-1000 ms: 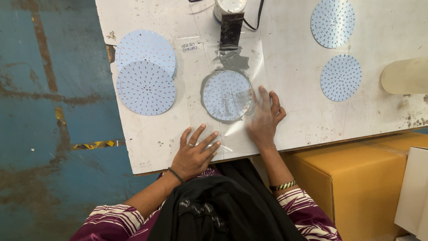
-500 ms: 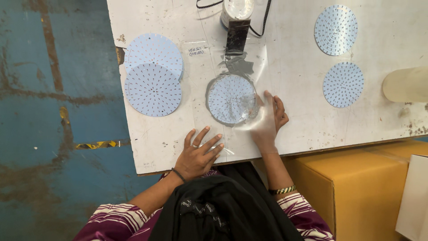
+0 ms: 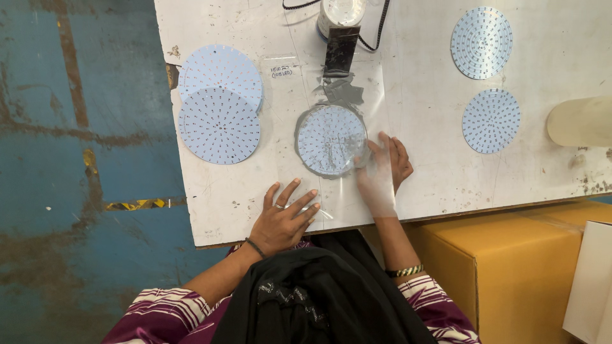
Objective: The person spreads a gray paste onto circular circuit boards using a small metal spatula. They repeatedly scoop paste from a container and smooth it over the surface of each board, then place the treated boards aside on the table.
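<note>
1. One round LED board (image 3: 331, 139) lies mid-counter (image 3: 433, 178), under a clear film sheet (image 3: 287, 114), just ahead of the right hand (image 3: 384, 171).
2. Right hand, nearer, lies flat with fingers spread at the board's right edge, gripping nothing.
3. Left hand (image 3: 280, 220) lies flat, fingers spread, pressing the film's near edge.

We look straight down from our one head-worn camera, fairly near, onto the white worktable (image 3: 446, 185) and blue floor (image 3: 76, 191).
</note>
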